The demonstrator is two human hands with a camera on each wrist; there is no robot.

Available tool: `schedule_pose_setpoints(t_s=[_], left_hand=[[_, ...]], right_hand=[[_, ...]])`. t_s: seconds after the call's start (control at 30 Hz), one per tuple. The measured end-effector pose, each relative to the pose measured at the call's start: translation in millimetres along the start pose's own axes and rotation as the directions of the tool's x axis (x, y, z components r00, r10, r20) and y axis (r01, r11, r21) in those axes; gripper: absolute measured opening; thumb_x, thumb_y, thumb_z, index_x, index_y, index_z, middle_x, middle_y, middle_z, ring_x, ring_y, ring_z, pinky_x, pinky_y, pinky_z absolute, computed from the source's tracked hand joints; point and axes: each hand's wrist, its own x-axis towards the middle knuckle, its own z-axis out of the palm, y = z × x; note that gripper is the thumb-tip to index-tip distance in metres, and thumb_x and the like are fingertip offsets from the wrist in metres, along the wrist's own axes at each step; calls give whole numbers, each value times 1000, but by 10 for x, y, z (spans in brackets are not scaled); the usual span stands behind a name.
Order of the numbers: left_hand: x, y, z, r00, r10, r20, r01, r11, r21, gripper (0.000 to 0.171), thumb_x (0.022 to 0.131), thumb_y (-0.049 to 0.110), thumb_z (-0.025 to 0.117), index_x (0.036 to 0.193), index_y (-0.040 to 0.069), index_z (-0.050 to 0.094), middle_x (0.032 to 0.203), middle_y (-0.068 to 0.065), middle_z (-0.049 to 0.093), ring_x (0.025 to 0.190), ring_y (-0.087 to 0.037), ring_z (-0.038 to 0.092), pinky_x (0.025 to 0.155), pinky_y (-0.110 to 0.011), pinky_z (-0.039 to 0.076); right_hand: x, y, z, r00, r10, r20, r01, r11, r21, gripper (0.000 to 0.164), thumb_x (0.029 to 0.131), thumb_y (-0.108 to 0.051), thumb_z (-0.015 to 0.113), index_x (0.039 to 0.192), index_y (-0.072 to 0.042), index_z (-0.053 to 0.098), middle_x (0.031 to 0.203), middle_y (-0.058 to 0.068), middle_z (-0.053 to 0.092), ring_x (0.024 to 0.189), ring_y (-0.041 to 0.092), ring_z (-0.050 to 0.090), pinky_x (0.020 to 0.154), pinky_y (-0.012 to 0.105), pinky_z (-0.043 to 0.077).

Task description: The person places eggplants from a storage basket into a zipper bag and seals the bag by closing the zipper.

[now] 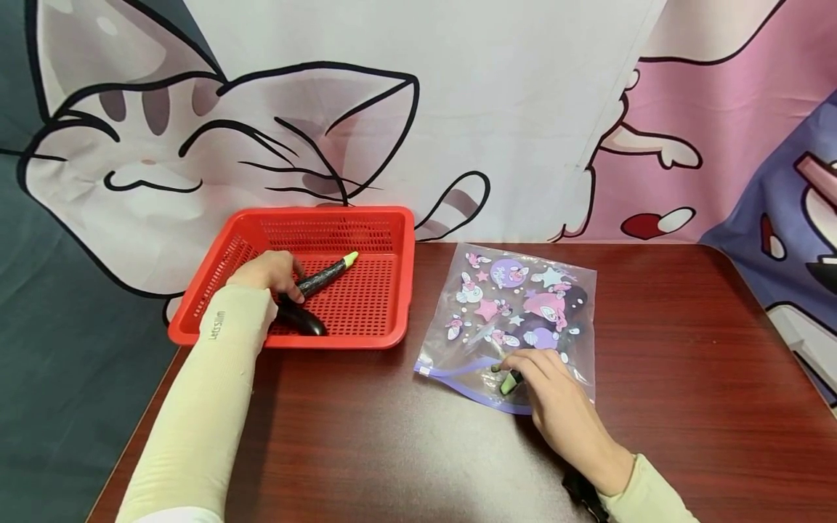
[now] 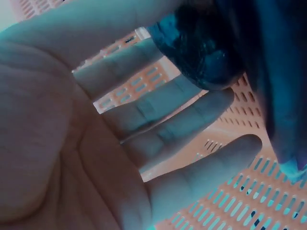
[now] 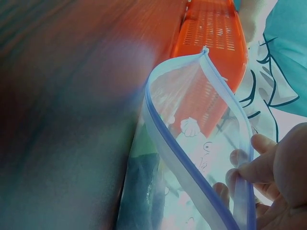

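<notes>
The left hand (image 1: 264,272) grips a dark eggplant (image 1: 304,319) inside the red basket (image 1: 407,276). The right hand (image 1: 562,403) pinches the zip bag (image 1: 506,312) by its rim.

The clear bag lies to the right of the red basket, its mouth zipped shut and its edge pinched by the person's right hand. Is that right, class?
Not quite: the clear bag has its mouth gaping open, not zipped shut, as the right wrist view shows. It does lie right of the red basket, its edge pinched by the person's right hand.
</notes>
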Motion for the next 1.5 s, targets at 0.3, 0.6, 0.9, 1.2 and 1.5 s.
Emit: schedule_pose_setpoints(t_s=[0.3,0.6,0.9,1.2,1.5], left_hand=[[-16,-13,5,1000,1,14,0,1000,-25,48,80,11,83,122,-5,65,118,-30,62,91,-32,62,84,-45,52],[-7,-17,16,1000,-6,24,7,999,-47,47,81,11,82,122,-4,65,114,-26,64,89,-30,62,84,-45,51],[-8,4,6,999,15,29,-14,999,-34,47,82,13,82,122,-4,65,113,-25,64,83,-28,63,79,-42,53],[-57,44,-33,1000,13,10,-12,1000,-11,47,83,14,82,123,-3,65,121,-26,63,100,-32,59,94,-51,48],[-128,112,-106,997,59,-40,-58,998,18,44,81,12,83,120,-3,67,111,-21,66,97,-33,56,90,-52,48]], right_hand=[[3,-6,0,1000,5,-4,-5,1000,-5,46,108,-21,23,111,-6,66,115,1,64,103,22,55,93,27,40],[0,-12,1,1000,-3,-13,3,1000,-3,45,108,-20,23,110,-6,66,115,2,64,102,22,55,92,27,41],[-4,-1,-5,1000,1,-8,-1,1000,-4,44,108,-20,24,112,-7,66,116,2,63,102,21,55,92,27,41],[-5,-2,-3,1000,-2,-8,2,1000,-5,32,100,-5,36,112,-7,66,116,2,64,102,22,55,92,29,41],[-10,2,3,1000,-3,-1,3,1000,-11,31,94,2,43,112,-7,66,117,3,64,102,22,55,92,29,41]])
